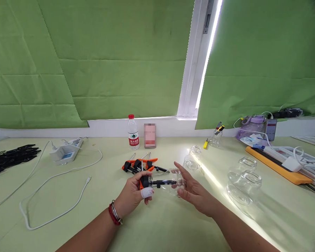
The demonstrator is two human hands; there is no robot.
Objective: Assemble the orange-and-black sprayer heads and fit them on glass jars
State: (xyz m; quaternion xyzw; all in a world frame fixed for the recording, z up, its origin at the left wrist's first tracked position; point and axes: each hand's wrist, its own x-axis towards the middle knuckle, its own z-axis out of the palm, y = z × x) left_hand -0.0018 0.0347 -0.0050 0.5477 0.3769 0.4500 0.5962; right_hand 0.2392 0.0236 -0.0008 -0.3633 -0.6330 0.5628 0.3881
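Observation:
My left hand (136,192), with a white wrap on its thumb, is closed on the black and orange spray head (144,182). That head's black pump stem (164,182) lies inside a clear bottle (171,190), which is held sideways above the table. At the bottle's base, my right hand (195,194) grips it between thumb and fingers. The bottle's neck meets the spray head; whether it is threaded on, I cannot tell. Just behind my hands lie several more orange and black spray heads (138,164).
Several clear bottles stand to the right, one being this bottle (192,159). A red-capped water bottle (133,133) and a pink box (149,135) are at the back. On the left lie a power strip (68,154), a white cable (81,199) and black strips (13,157).

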